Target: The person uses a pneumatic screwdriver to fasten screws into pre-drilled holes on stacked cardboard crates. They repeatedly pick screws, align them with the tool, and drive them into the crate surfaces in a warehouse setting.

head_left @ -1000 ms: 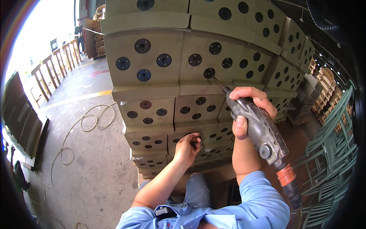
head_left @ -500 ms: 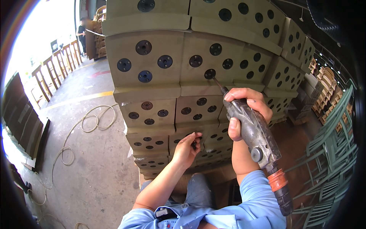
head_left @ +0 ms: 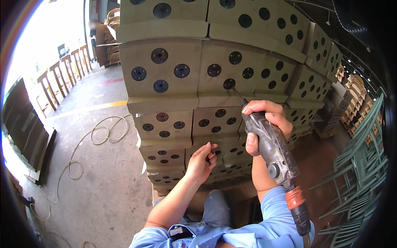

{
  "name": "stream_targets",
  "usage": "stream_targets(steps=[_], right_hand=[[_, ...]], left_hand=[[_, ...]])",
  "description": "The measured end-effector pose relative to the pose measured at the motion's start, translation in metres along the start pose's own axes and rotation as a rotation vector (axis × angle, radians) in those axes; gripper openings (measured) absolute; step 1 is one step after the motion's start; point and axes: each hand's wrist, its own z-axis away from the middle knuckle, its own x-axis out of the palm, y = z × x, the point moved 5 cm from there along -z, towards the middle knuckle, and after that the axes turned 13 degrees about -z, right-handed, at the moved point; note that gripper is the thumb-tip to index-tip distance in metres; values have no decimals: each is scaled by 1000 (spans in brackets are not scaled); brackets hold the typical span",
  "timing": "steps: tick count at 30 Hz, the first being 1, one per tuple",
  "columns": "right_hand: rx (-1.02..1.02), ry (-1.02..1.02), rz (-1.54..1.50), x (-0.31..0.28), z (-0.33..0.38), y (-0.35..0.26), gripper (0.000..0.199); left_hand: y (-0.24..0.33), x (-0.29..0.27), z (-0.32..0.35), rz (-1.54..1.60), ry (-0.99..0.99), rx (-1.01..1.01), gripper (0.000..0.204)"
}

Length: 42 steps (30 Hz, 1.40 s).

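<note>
Gripping the grey air screwdriver (head_left: 273, 146), your right hand (head_left: 264, 124) is clamped round its body, long axis running lower right to upper left, bit in a dark round insert (head_left: 228, 84) on the stacked tan panels (head_left: 173, 70). Your left hand (head_left: 202, 161) is half curled with something small at its fingertips. Concrete floor (head_left: 99, 177) with a coiled hose (head_left: 99, 132), green chairs (head_left: 359, 165) at right.

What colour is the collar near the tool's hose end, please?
Orange collar, clearest in the head view.
</note>
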Motion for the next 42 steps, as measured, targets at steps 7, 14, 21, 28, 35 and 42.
stream_targets(steps=[7,14,21,28,35,42], right_hand=[[10,25,-25,-4,0,-2,53],[-13,-48,7,-6,-4,-4,53],[29,39,-156,-8,1,-42,67],[9,218,-436,-6,6,-82,58],[22,235,-435,-17,6,-86,55],[60,137,-492,-26,-2,-81,50]], left_hand=[[12,3,-1,10,17,58,29],[32,15,3,21,-17,148,29],[62,40,11,30,-4,268,24],[91,92,17,108,-197,361,24],[90,113,25,85,-231,380,25],[102,117,24,-65,-218,331,26]])
